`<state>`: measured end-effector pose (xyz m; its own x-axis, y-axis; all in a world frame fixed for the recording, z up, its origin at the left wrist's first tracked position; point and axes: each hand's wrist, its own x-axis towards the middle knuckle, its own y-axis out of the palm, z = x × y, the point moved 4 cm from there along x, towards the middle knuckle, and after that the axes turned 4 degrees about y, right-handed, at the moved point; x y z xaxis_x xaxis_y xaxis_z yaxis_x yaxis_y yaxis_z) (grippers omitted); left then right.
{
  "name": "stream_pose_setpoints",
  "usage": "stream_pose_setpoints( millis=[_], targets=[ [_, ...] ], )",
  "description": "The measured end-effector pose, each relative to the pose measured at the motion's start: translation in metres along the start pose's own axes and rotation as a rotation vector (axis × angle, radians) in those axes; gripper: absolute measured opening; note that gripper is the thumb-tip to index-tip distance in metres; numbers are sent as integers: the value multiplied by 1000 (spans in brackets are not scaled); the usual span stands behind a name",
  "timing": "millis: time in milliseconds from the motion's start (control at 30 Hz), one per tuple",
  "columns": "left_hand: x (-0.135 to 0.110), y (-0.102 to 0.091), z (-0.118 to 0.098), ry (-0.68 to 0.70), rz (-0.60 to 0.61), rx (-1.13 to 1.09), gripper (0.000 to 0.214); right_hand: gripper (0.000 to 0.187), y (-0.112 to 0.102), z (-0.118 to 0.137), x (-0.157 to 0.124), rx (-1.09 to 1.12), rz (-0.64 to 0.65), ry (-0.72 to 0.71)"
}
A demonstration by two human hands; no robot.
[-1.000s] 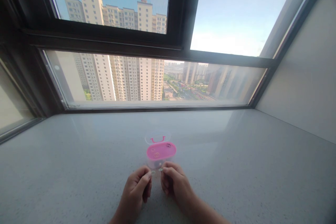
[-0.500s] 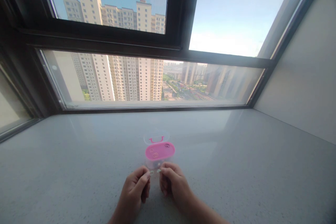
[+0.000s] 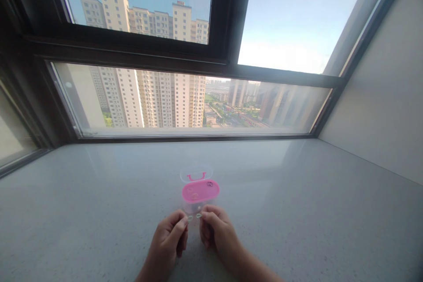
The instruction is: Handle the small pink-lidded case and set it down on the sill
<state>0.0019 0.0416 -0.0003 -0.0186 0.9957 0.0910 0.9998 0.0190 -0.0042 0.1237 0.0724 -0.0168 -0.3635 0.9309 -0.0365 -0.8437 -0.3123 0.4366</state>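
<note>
My left hand (image 3: 172,231) is closed, thumb and forefinger pinching a small pale hair tie (image 3: 190,218) whose loop sticks out to the right. Facing it, my right hand (image 3: 216,228) pinches another small pale hair tie (image 3: 198,216), its loop pointing left. A narrow gap separates the two loops. Just beyond the fingertips stands an oval box with a pink tray (image 3: 201,191) and a see-through lower part. Black hair ties (image 3: 209,184) lie at the tray's right end, and orange-tinted ones (image 3: 194,196) toward its left.
Behind the tray is the box's clear lid (image 3: 183,175) with a pink handle (image 3: 196,178). Everything rests on a pale speckled sill (image 3: 297,211). A dark window frame (image 3: 280,75) borders the far side, with a white wall (image 3: 380,110) at the right.
Both hands stay nearly in place. The pale loops at the fingertips show slightly wider than before. The view has shifted very slightly.
</note>
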Motion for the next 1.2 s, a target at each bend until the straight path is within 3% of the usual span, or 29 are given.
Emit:
stream_pose_setpoints(
  millis=[1200],
  targets=[
    [1, 0, 5, -27, -20, 24, 38, 25, -1, 0, -1, -77, -13, -3]
  ],
)
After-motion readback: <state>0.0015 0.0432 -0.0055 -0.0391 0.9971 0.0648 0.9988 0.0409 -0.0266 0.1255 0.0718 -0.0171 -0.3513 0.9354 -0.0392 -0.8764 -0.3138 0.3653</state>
